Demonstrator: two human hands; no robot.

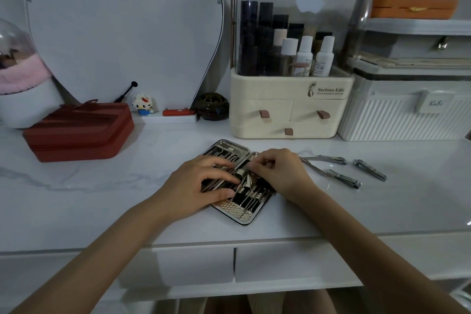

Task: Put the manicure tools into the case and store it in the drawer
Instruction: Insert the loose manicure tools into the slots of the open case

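An open manicure case with a metallic patterned rim lies flat on the white table, holding several steel tools under straps. My left hand rests on the case's left half, fingers spread over the tools. My right hand pinches a small tool at the top of the case's right half. Three steel nail clippers lie loose on the table to the right: one, a second and a third. Two shut white drawers sit in the table's front below the case.
A red zipped case sits at the left. Behind stand a cream cosmetics organiser with small drawers and a white ribbed box. A mirror, a small figurine and a dark round pot line the back.
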